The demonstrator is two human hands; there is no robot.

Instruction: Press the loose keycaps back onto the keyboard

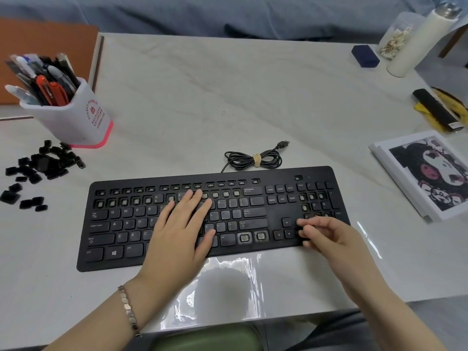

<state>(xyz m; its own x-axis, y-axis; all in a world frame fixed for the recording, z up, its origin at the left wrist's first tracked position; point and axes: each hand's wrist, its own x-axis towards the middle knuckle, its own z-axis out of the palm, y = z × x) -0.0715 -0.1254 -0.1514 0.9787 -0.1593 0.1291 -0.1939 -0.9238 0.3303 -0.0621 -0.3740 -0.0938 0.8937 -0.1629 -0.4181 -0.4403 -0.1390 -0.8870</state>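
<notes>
A black keyboard (177,259) lies across the white table in front of me. Its top row, most of its number row, part of its number pad and two keys by the space bar show bare sockets. Loose black keycaps (48,163) are heaped and scattered on the table to the left of it. My left hand (182,231) lies flat on the middle letter keys, fingers spread and holding nothing. My right hand (326,236) is at the keyboard's lower right, its fingertips pinched on a small black keycap (300,229) just right of the arrow keys.
A white and pink pen holder (73,122) stands at the back left, beside the keycap pile. The coiled keyboard cable (253,159) lies behind the keyboard. A picture card (430,173) sits to the right. A white bottle (420,39) and a blue box (364,55) are far right.
</notes>
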